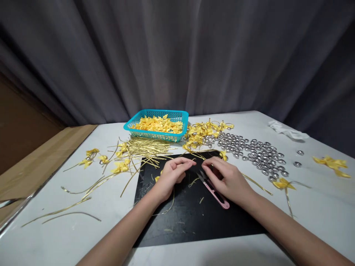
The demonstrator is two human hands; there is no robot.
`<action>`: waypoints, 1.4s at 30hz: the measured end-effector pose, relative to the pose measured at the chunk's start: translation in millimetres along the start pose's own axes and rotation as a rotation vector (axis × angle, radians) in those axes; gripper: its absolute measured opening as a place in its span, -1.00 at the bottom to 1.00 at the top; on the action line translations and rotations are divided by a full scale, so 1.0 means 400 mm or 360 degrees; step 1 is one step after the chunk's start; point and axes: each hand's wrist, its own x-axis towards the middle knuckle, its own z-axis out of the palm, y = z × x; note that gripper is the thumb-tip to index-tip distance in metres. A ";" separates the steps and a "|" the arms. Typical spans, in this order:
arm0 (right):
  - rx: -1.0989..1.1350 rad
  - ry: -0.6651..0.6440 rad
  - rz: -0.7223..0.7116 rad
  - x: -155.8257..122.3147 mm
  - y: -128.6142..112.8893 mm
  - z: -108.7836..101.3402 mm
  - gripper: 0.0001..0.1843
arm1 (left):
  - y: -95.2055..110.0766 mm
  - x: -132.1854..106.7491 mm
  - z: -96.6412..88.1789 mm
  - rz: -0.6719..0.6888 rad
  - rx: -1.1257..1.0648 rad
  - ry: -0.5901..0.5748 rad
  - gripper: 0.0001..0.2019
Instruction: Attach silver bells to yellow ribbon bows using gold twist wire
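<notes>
Both my hands rest over a black mat (194,221) on a white table. My left hand (172,176) is closed, pinching a thin gold twist wire (198,155) near its fingertips. My right hand (226,179) is closed too, fingers pinched on the same wire close to a small yellow ribbon bow (223,155). Pink thread snips (215,192) lie on the mat under my right hand, partly hidden by its fingers. A small yellow bit (157,178) shows beside my left palm.
A teal basket (156,125) of yellow bows stands behind the mat. Gold wires (146,146) lie in a bundle left of centre, with loose ones scattered leftward. Silver beads (255,151) spread to the right. Finished bows (203,131) are piled behind. White cloth (287,131) lies far right.
</notes>
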 end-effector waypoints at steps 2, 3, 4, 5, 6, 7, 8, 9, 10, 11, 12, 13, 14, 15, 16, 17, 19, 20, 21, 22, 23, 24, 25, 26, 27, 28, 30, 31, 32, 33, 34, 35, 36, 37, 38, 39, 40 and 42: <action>0.0011 0.0039 0.0035 -0.001 -0.003 0.001 -0.91 | 0.002 -0.001 0.003 -0.0010 0.0058 -0.0034 -0.73; 0.0025 0.0060 0.0054 -0.001 -0.004 0.002 -0.88 | 0.003 -0.002 0.005 -0.0018 0.0084 -0.0051 -0.72; 0.0045 0.0072 0.0062 -0.001 -0.005 0.003 -0.82 | 0.005 -0.003 0.007 -0.0026 0.0107 -0.0068 -0.72; 0.0073 0.0070 0.0053 -0.001 -0.006 0.004 -0.78 | 0.006 -0.004 0.008 -0.0033 0.0125 -0.0085 -0.71; 0.0105 0.0057 0.0026 0.000 -0.007 0.004 -0.79 | 0.007 -0.005 0.009 -0.0038 0.0138 -0.0102 -0.71; 0.0141 0.0036 -0.0016 0.001 -0.008 0.005 -0.85 | 0.008 -0.006 0.009 -0.0041 0.0146 -0.0114 -0.72; 0.0172 0.0018 -0.0057 0.002 -0.010 0.004 -0.91 | 0.009 -0.006 0.009 -0.0041 0.0147 -0.0120 -0.72; 0.0196 0.0006 -0.0089 0.004 -0.011 0.004 -0.92 | 0.009 -0.007 0.009 -0.0042 0.0144 -0.0120 -0.73; 0.0212 -0.0001 -0.0104 0.005 -0.013 0.003 -0.90 | 0.009 -0.007 0.008 -0.0044 0.0140 -0.0119 -0.73; 0.0217 -0.0008 -0.0103 0.006 -0.014 0.003 -0.89 | 0.009 -0.007 0.008 -0.0048 0.0141 -0.0117 -0.73; 0.0211 -0.0014 -0.0086 0.007 -0.015 0.002 -0.89 | 0.008 -0.007 0.008 -0.0052 0.0150 -0.0116 -0.74; 0.0196 -0.0024 -0.0061 0.008 -0.016 0.001 -0.89 | 0.008 -0.007 0.008 -0.0045 0.0170 -0.0110 -0.75; 0.0175 -0.0035 -0.0039 0.008 -0.017 0.001 -0.89 | 0.007 -0.007 0.008 -0.0022 0.0202 -0.0098 -0.76; 0.0150 -0.0047 -0.0023 0.008 -0.018 0.000 -0.89 | 0.007 -0.007 0.009 0.0021 0.0245 -0.0078 -0.78; 0.0119 -0.0066 -0.0014 0.007 -0.019 -0.001 -0.89 | 0.006 -0.007 0.011 0.0082 0.0295 -0.0052 -0.79; 0.0083 -0.0090 -0.0017 0.006 -0.021 -0.002 -0.88 | 0.005 -0.006 0.013 0.0155 0.0347 -0.0026 -0.80; 0.0007 -0.0155 -0.0049 0.004 -0.025 -0.005 -0.86 | 0.003 -0.005 0.017 0.0269 0.0423 -0.0028 -0.75; -0.0031 -0.0189 -0.0070 0.003 -0.027 -0.007 -0.85 | 0.001 -0.005 0.020 0.0275 0.0433 -0.0059 -0.71; -0.0065 -0.0222 -0.0092 0.002 -0.030 -0.008 -0.84 | 0.000 -0.005 0.022 0.0249 0.0425 -0.0095 -0.67; -0.0097 -0.0249 -0.0115 0.002 -0.032 -0.010 -0.83 | -0.002 -0.005 0.023 0.0202 0.0409 -0.0130 -0.65; -0.0128 -0.0271 -0.0132 0.002 -0.033 -0.011 -0.82 | -0.004 -0.005 0.025 0.0148 0.0395 -0.0158 -0.64; -0.0161 -0.0290 -0.0144 0.002 -0.034 -0.013 -0.82 | -0.005 -0.006 0.026 0.0104 0.0389 -0.0180 -0.64; -0.0198 -0.0298 -0.0154 0.002 -0.035 -0.014 -0.83 | -0.005 -0.006 0.027 0.0080 0.0395 -0.0202 -0.65; -0.0236 -0.0296 -0.0163 0.002 -0.035 -0.015 -0.84 | -0.005 -0.007 0.027 0.0073 0.0413 -0.0228 -0.65; -0.0272 -0.0282 -0.0169 0.002 -0.034 -0.016 -0.85 | -0.004 -0.007 0.027 0.0070 0.0434 -0.0257 -0.66; -0.0301 -0.0260 -0.0176 0.003 -0.033 -0.016 -0.86 | -0.004 -0.008 0.027 0.0065 0.0454 -0.0278 -0.66; -0.0322 -0.0208 -0.0193 0.004 -0.031 -0.018 -0.88 | -0.003 -0.007 0.027 0.0043 0.0488 -0.0287 -0.66; -0.0317 -0.0184 -0.0197 0.005 -0.029 -0.018 -0.89 | -0.004 -0.007 0.026 0.0030 0.0493 -0.0280 -0.66; -0.0306 -0.0162 -0.0199 0.006 -0.027 -0.018 -0.89 | -0.005 -0.006 0.025 0.0020 0.0490 -0.0278 -0.66; -0.0293 -0.0139 -0.0203 0.007 -0.025 -0.018 -0.88 | -0.007 -0.005 0.024 0.0017 0.0481 -0.0284 -0.66; -0.0281 -0.0116 -0.0206 0.009 -0.023 -0.018 -0.87 | -0.008 -0.004 0.023 0.0021 0.0473 -0.0293 -0.66; -0.0271 -0.0095 -0.0209 0.010 -0.021 -0.017 -0.87 | -0.009 -0.004 0.022 0.0030 0.0470 -0.0299 -0.66; -0.0262 -0.0077 -0.0207 0.011 -0.019 -0.016 -0.86 | -0.010 -0.003 0.021 0.0043 0.0475 -0.0300 -0.66; -0.0253 -0.0067 -0.0199 0.011 -0.017 -0.014 -0.86 | -0.009 -0.003 0.020 0.0056 0.0485 -0.0296 -0.66; -0.0247 -0.0067 -0.0184 0.012 -0.016 -0.013 -0.86 | -0.008 -0.004 0.019 0.0069 0.0493 -0.0291 -0.67; -0.0245 -0.0073 -0.0167 0.011 -0.015 -0.012 -0.86 | -0.007 -0.004 0.018 0.0084 0.0490 -0.0286 -0.66; -0.0245 -0.0092 -0.0149 0.011 -0.014 -0.011 -0.86 | -0.005 -0.005 0.017 0.0097 0.0476 -0.0282 -0.66; -0.0254 -0.0147 -0.0123 0.009 -0.014 -0.009 -0.86 | -0.001 -0.006 0.014 0.0120 0.0425 -0.0265 -0.63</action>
